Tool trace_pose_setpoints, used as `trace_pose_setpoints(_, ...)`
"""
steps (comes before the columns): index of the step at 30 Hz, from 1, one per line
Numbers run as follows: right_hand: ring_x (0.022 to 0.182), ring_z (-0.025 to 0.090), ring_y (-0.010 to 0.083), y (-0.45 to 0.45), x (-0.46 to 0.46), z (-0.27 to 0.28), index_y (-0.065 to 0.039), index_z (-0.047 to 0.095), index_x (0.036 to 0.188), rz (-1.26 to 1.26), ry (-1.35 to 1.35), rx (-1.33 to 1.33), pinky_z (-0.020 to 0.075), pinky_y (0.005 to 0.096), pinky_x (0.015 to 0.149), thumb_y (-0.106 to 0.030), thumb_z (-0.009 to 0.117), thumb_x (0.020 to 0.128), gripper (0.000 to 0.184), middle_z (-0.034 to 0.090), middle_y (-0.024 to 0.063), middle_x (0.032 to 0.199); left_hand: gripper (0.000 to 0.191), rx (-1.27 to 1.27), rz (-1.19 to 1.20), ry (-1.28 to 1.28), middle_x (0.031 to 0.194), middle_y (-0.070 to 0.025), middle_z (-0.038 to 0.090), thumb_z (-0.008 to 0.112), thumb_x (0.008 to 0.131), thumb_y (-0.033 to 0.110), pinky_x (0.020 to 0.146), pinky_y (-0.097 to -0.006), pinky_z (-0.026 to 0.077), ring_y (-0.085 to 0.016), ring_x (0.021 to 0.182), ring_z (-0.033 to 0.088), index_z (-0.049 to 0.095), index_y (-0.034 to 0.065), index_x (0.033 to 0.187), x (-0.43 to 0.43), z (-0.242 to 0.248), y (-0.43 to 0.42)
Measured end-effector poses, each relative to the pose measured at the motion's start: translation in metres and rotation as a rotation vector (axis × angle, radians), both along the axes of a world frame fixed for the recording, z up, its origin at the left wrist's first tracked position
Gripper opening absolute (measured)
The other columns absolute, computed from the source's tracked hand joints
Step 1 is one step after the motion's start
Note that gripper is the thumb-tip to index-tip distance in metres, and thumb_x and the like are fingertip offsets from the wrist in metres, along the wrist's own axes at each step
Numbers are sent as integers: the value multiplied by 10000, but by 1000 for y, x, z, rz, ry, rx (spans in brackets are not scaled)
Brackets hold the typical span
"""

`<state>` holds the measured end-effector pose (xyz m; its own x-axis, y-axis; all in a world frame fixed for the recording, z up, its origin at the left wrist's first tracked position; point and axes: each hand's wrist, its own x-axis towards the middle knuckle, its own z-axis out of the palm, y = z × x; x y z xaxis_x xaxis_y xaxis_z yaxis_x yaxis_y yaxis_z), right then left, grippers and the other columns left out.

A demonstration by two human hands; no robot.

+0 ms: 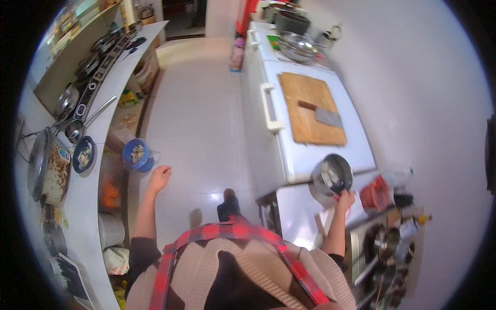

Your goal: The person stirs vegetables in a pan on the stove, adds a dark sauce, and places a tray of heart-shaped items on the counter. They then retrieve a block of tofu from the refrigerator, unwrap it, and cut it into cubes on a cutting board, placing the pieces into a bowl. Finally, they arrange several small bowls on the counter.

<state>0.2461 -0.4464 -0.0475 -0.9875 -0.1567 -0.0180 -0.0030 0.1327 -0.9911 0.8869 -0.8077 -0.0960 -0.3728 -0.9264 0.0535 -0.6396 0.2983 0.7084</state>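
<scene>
My right hand (345, 200) grips the rim or handle of a metal pot (332, 174) with pale pieces in it, over the joint between the white freezer and a lower table. My left hand (161, 177) hangs over the floor with fingers curled and nothing seen in them; whether they are fully closed is unclear. Near it stands a blue bin (136, 154) with scraps inside. On the freezer a cleaver (327, 117) lies on a wooden cutting board (310, 130). A dark blue plate (83, 155) of food rests on the left counter.
A large lidded pot (54, 170) and a ladle (74, 130) are on the left counter (112, 81). Steel bowls (297, 47) sit at the freezer's far end. A red plastic container (374, 195) is right of my right hand. A pink bottle (237, 54) stands by the freezer.
</scene>
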Motion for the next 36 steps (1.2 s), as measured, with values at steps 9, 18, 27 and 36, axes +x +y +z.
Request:
trace_pose_setpoints(9, 492, 510, 180, -66, -53, -22, -27, 623, 997, -106, -125, 331, 440, 306, 478, -118, 565, 816, 211, 624, 76, 751, 279, 694, 826, -533, 953, -209, 662, 530, 821, 226, 825, -468, 468, -374, 912, 623, 664, -8, 893, 231, -126, -51)
trace_pose_setpoints(18, 819, 611, 402, -453, -74, 147, 74, 588, 993, -191, 705, 1019, 493, 459, 753, -284, 493, 941, 374, 634, 268, 919, 248, 1015, 584, -1199, 978, -69, 676, 675, 753, 337, 772, -371, 472, -222, 923, 640, 691, 155, 921, 171, -196, -164)
trace_pose_setpoints(27, 680, 619, 398, -930, -33, 0, -44, 634, 833, 363, 776, 1315, 499, 488, 616, -287, 475, 929, 305, 645, 202, 772, 168, 76, 117, -396, 861, -162, 645, 616, 755, 192, 706, -463, 478, -330, 802, 613, 672, 65, 851, -145, -141, -839)
trace_pose_setpoints(36, 797, 582, 467, -1327, -90, -6, 20, 594, 884, 718, 771, 1063, 461, 523, 699, -266, 454, 949, 325, 615, 266, 833, 236, 42, -176, -110, 1003, -140, 656, 560, 865, 241, 790, -430, 484, -292, 892, 621, 646, 68, 1000, -312, -20, -1214)
